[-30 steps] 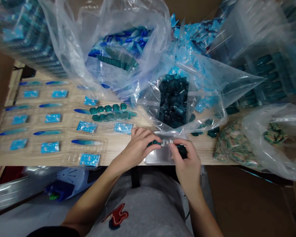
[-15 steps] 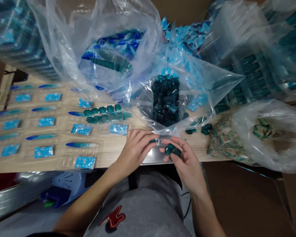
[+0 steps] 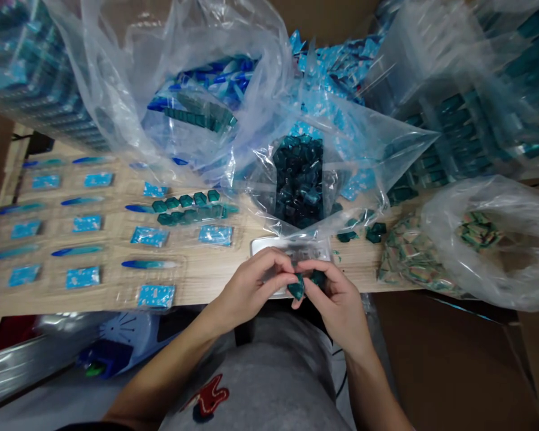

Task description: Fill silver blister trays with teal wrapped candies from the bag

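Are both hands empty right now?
No, the left hand and right hand are pinching dark teal pieces just over a clear tray.

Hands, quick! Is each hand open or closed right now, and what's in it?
Left hand: closed, pinching a teal piece.
Right hand: closed, holding another teal piece.

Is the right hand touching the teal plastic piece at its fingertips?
Touching: the head view shows the right hand with its fingertips against the teal plastic piece, and no gap shows between them.
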`<action>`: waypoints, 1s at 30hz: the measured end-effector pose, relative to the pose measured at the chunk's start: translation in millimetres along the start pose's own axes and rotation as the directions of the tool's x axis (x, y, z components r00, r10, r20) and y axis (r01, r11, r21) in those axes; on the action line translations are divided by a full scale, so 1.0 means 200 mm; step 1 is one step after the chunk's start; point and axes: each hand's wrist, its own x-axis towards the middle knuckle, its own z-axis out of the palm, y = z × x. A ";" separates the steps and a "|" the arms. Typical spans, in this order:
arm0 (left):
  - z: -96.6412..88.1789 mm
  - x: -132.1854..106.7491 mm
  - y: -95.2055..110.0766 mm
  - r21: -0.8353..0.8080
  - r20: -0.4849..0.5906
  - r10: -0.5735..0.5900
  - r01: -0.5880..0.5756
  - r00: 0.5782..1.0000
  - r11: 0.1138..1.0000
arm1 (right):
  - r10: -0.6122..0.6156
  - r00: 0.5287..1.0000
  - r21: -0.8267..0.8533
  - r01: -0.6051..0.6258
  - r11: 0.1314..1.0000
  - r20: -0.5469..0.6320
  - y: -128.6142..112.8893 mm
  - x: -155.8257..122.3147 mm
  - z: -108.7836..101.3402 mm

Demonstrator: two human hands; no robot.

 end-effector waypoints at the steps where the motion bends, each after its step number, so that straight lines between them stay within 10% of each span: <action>1: 0.00 0.00 0.00 -0.022 -0.020 -0.013 0.012 1.000 1.000 | 0.017 1.000 0.035 -0.018 0.999 0.017 0.01 0.00 0.00; 6: -0.02 0.00 0.01 0.039 0.019 0.026 -0.027 0.999 0.999 | 0.085 0.996 0.177 -0.089 0.980 0.029 0.05 0.00 -0.01; 18: -0.05 -0.05 0.07 0.494 0.193 0.127 -0.209 0.973 0.844 | -0.115 0.993 -0.101 0.113 0.989 -0.017 0.02 0.01 0.02; 23: -0.04 -0.03 0.03 0.047 0.008 -0.086 0.085 0.996 0.995 | -0.105 0.994 -0.061 0.106 0.992 0.019 0.02 -0.02 0.02; 30: 0.03 -0.06 0.03 -0.426 0.115 -0.331 0.347 0.937 0.836 | -0.373 0.925 -0.268 0.342 0.901 -0.073 0.06 -0.04 0.05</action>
